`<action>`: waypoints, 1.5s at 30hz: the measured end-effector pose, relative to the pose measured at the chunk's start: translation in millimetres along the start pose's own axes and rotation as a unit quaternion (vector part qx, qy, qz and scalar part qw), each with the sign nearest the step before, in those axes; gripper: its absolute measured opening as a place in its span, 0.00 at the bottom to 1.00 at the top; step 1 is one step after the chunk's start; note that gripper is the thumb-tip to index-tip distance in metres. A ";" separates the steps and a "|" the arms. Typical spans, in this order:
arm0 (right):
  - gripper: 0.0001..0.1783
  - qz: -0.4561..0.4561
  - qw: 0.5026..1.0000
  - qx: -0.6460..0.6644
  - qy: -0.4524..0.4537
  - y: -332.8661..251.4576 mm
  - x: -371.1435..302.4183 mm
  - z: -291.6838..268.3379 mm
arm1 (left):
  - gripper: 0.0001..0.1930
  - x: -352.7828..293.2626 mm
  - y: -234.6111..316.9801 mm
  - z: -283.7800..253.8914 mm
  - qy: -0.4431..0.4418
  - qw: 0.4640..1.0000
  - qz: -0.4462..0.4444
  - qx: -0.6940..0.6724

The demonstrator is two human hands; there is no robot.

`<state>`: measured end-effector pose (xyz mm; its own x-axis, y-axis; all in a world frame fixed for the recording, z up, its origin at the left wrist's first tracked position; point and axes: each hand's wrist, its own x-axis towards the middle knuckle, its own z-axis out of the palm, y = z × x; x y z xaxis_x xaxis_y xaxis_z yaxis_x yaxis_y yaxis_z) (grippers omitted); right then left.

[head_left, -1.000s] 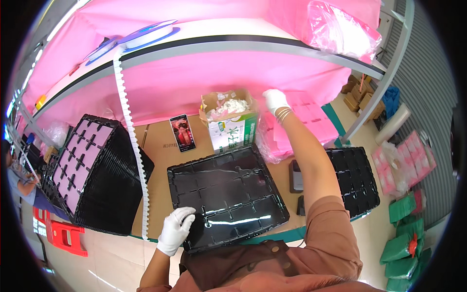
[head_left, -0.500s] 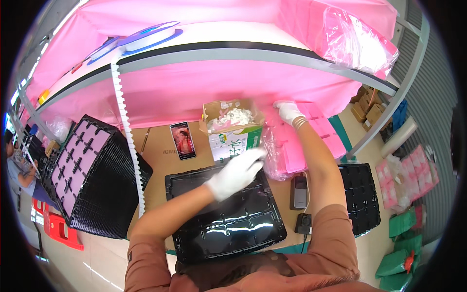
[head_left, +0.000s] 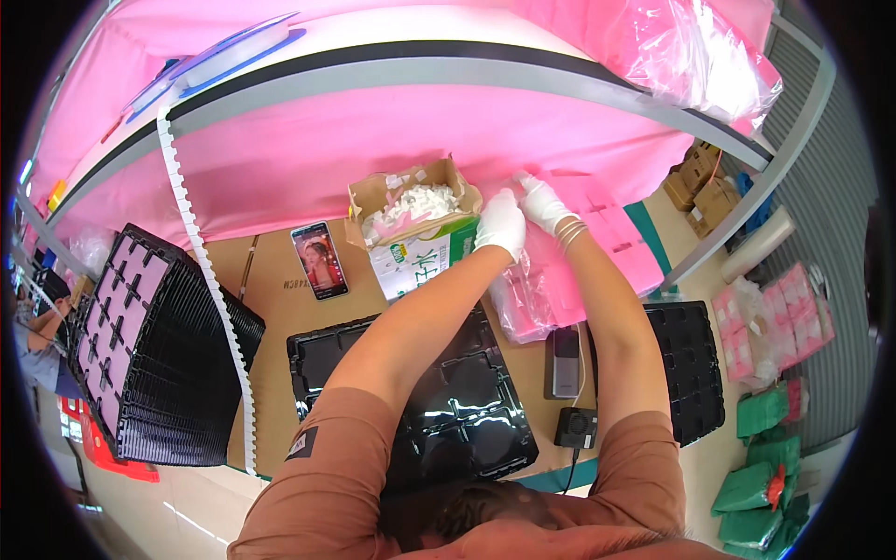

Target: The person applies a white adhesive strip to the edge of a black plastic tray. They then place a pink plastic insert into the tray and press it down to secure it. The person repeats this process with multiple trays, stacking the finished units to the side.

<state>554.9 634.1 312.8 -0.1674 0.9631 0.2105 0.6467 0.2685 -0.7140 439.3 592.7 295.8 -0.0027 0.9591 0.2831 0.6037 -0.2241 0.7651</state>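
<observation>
Both my hands wear white gloves and are close together at the far end of a stack of pink sheets [head_left: 597, 247], partly wrapped in a clear plastic bag [head_left: 520, 297]. My left hand [head_left: 502, 224] is beside the right wall of an open carton [head_left: 425, 257], fingers drawn together. Just right of it, my right hand [head_left: 543, 201] bends over the stack's far left corner with its fingers closed. What the fingertips pinch is too small to make out. White small pieces [head_left: 415, 210] fill the carton. Below my left forearm lies a black moulded plastic tray [head_left: 457, 401].
At left leans a tall stack of black trays [head_left: 177, 364] with pink inserts. A phone [head_left: 318, 259] lies left of the carton, a power bank [head_left: 564, 362] right of the tray. A white notched strip [head_left: 201, 252] hangs from the shelf [head_left: 448, 70]. Another black tray [head_left: 689, 373] is at right.
My left hand has moved from above the black tray, away and to the right, up to my right hand. My right hand stays at the pink stack. The view has shifted slightly.
</observation>
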 end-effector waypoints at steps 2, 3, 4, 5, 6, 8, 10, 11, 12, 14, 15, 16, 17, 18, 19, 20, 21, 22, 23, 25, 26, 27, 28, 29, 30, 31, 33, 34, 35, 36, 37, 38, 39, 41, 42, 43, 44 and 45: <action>0.18 -0.044 0.997 -0.057 0.018 8.6 10.5 12.2 | 0.13 1.7 -7.6 3.1 0.034 0.999 0.021 -0.035; 0.17 -0.067 0.994 -0.077 0.032 30.2 23.7 13.7 | 0.13 -0.6 -0.9 4.3 0.037 0.997 0.029 -0.061; 0.17 -0.096 0.990 -0.093 0.041 35.7 33.9 15.0 | 0.12 -1.0 -0.9 4.2 0.045 0.995 0.034 -0.082; 0.16 -0.078 0.988 -0.125 0.046 42.1 43.0 13.1 | 0.12 0.1 -1.2 5.1 0.047 0.993 0.044 -0.102; 0.16 -0.061 0.985 -0.156 0.049 39.5 48.7 9.7 | 0.11 1.2 -2.5 5.9 0.051 0.990 0.053 -0.121; 0.15 -0.016 0.993 -0.063 0.100 50.6 57.8 13.8 | 0.11 1.9 -5.5 6.6 0.052 0.982 0.058 -0.174; 0.14 -0.027 0.985 -0.119 0.121 41.0 54.4 12.9 | 0.11 -1.0 -4.5 2.8 0.050 0.984 0.052 -0.165; 0.14 -0.033 0.980 -0.147 0.130 32.4 50.8 10.5 | 0.11 -3.2 -5.0 0.9 0.049 0.984 0.049 -0.162; 0.13 -0.019 0.977 -0.180 0.113 17.0 45.2 7.3 | 0.12 -4.3 -5.7 2.3 0.049 0.978 0.015 -0.200; 0.15 0.027 0.968 -0.236 0.080 19.2 53.8 11.2 | 0.12 -6.2 -14.3 6.6 0.058 0.980 0.026 -0.190; 0.18 0.050 0.961 -0.264 0.065 22.2 60.3 11.4 | 0.13 -5.9 -19.6 9.6 0.063 0.980 0.034 -0.184; 0.17 0.052 0.952 -0.296 0.052 27.0 65.2 14.1 | 0.14 -6.5 -26.2 11.8 0.089 0.977 0.095 -0.167; 0.14 0.053 0.951 -0.295 0.071 31.4 67.9 17.8 | 0.14 -6.9 -30.9 15.3 0.075 0.976 0.070 -0.192; 0.13 0.054 0.951 -0.291 0.086 31.2 68.5 24.8 | 0.14 -11.7 -27.3 6.5 0.062 0.974 0.043 -0.214; 0.15 0.055 0.951 -0.288 0.102 31.5 69.1 29.1 | 0.14 -15.3 -24.9 1.5 0.049 0.970 0.015 -0.236; 0.14 0.080 0.954 -0.273 0.094 32.6 70.5 27.9 | 0.13 -15.9 -29.1 5.4 0.044 0.980 0.028 -0.193; 0.14 0.078 0.952 -0.287 0.074 25.1 70.4 30.3 | 0.13 -16.3 -33.8 6.7 0.070 0.984 0.052 -0.154; 0.14 0.075 0.949 -0.301 0.054 18.1 68.4 32.2 | 0.13 -16.7 -36.2 10.1 0.095 0.986 0.076 -0.113; 0.14 0.072 0.946 -0.314 0.034 13.0 65.9 34.4 | 0.13 -17.8 -39.4 12.9 0.118 0.985 0.100 -0.072; 0.14 0.026 0.966 -0.248 0.061 20.1 54.4 27.1 | 0.07 -15.5 -21.1 10.6 0.027 0.992 -0.002 -0.121; 0.15 0.000 0.975 -0.212 0.071 23.3 51.0 25.6 | 0.08 -9.6 -22.9 15.4 0.080 0.990 0.001 -0.120; 0.15 0.005 0.986 -0.149 0.077 33.3 51.8 22.0 | 0.10 0.0 -23.9 29.6 0.129 0.984 0.008 -0.124; 0.15 -0.012 0.995 -0.076 0.068 25.7 60.8 36.1 | 0.07 28.6 -52.9 55.5 0.166 0.917 -0.094 -0.350; 0.15 0.001 0.997 -0.016 0.075 42.9 61.8 32.0 | 0.08 39.0 -51.0 56.8 0.066 0.994 -0.039 -0.078; 0.16 0.006 0.995 -0.086 0.047 41.9 57.4 23.9 | 0.08 44.3 -49.6 49.9 -0.039 0.978 0.025 0.204; 0.16 0.001 0.993 -0.101 0.052 36.1 55.4 23.9 | 0.09 54.1 -48.6 43.9 -0.131 0.869 0.087 0.468; 0.16 -0.007 0.989 -0.132 0.064 30.1 50.5 22.3 | 0.13 61.0 -51.3 49.8 0.004 0.977 -0.034 0.212; 0.13 -0.029 0.988 -0.136 0.066 30.0 48.0 20.1 | 0.15 55.5 -43.6 55.9 0.118 0.980 -0.147 -0.060; 0.13 -0.007 0.986 -0.153 0.070 29.2 46.3 18.2 | 0.16 56.6 -43.7 52.8 0.136 0.956 -0.200 -0.166; 0.13 0.009 0.984 -0.165 0.071 13.1 42.9 21.3 | 0.18 58.2 -49.1 46.7 0.171 0.916 -0.249 -0.264; 0.13 0.036 0.980 -0.181 0.076 10.7 38.9 18.2 | 0.18 53.6 -41.8 40.9 0.154 0.927 -0.211 -0.270; 0.15 0.050 0.975 -0.199 0.083 23.3 43.4 18.6 | 0.18 47.3 -33.0 36.7 0.137 0.936 -0.172 -0.276; 0.16 0.061 0.974 -0.198 0.090 26.9 45.3 19.9 | 0.18 42.0 -27.3 33.0 0.123 0.943 -0.134 -0.280; 0.17 0.081 0.972 -0.196 0.105 34.7 49.6 20.4 | 0.18 37.5 -21.6 32.2 0.119 0.944 -0.105 -0.290; 0.17 0.108 0.967 -0.210 0.096 27.2 52.6 22.9 | 0.18 36.6 -22.3 30.5 0.121 0.944 -0.093 -0.293; 0.17 0.138 0.960 -0.226 0.088 14.8 52.5 23.5 | 0.18 34.5 -23.0 29.6 0.117 0.942 -0.080 -0.304; 0.17 0.168 0.952 -0.243 0.081 5.5 53.7 25.3 | 0.18 32.8 -26.4 26.3 0.114 0.940 -0.067 -0.315; 0.17 0.186 0.948 -0.248 0.074 2.4 56.0 25.8 | 0.17 30.5 -26.6 22.7 0.109 0.937 -0.052 -0.326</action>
<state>527.9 689.1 305.6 0.2223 0.9671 0.1236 0.9174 -0.1646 -0.3624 441.3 631.8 271.0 -0.2404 0.9395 0.2440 -0.0253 -0.2574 0.9660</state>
